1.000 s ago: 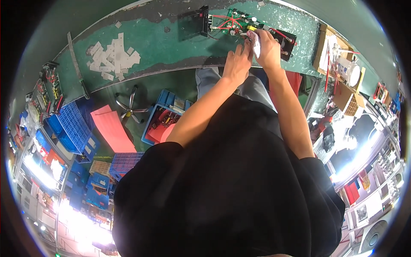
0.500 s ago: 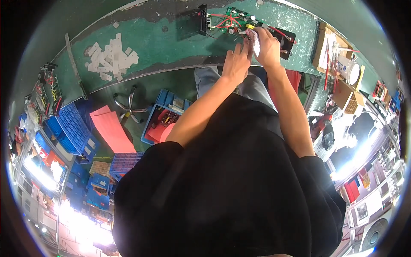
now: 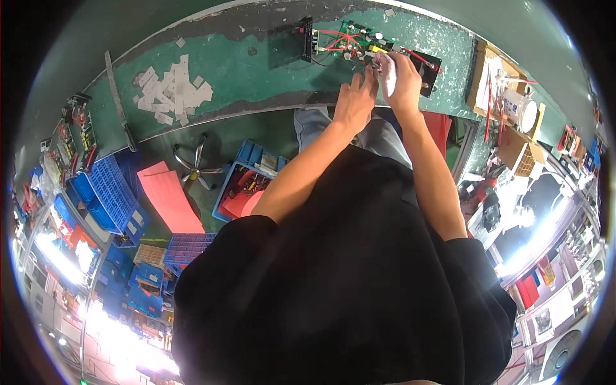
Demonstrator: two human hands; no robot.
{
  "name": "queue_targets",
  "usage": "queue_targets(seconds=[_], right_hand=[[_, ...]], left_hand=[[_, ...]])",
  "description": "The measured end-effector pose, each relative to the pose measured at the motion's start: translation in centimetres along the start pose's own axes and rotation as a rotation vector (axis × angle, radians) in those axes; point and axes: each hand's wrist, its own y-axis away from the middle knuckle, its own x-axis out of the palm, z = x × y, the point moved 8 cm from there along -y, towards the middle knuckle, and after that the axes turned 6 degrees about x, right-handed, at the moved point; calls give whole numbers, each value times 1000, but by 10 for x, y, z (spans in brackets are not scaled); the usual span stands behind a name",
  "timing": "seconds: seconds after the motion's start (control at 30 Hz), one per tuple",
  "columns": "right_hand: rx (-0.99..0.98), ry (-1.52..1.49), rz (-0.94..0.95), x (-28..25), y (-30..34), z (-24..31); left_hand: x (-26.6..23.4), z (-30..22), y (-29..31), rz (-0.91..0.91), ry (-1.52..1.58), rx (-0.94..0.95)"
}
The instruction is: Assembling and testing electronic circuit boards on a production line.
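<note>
On the green bench (image 3: 269, 74) lies a green circuit board (image 3: 351, 32) with red wires, a yellow part and several small components. One black panel (image 3: 307, 40) stands at its left end; another black panel (image 3: 425, 67) lies at its right end. My right hand (image 3: 404, 77) is closed around a soft-looking white thing (image 3: 389, 76), its kind unclear, held at the board's near edge. Beside it, my left hand (image 3: 357, 101) has curled fingers that reach the same edge, their tips close together. Whatever those fingertips grip is too small to make out.
A pile of white flat pieces (image 3: 172, 91) and a long thin strip (image 3: 117, 93) lie on the bench's left. At right stand a cardboard tray (image 3: 478, 77) and a white tub (image 3: 527, 114). Below are a blue bin (image 3: 221, 199) and a stool base (image 3: 196, 168).
The whole view has shifted slightly, with the bench a little lower in it. Both hands stay at the board's near edge, and the white thing is still in my right hand.
</note>
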Motion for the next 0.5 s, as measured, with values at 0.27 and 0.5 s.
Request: queue_targets(seconds=[0.27,0.5], right_hand=[[783,-982,-208,-41,2,-27],[957,-1158,-233,-63,38,-341]], left_hand=[[-36,30,17,-232,216,-53],[-44,16,26,-332,273,-175]])
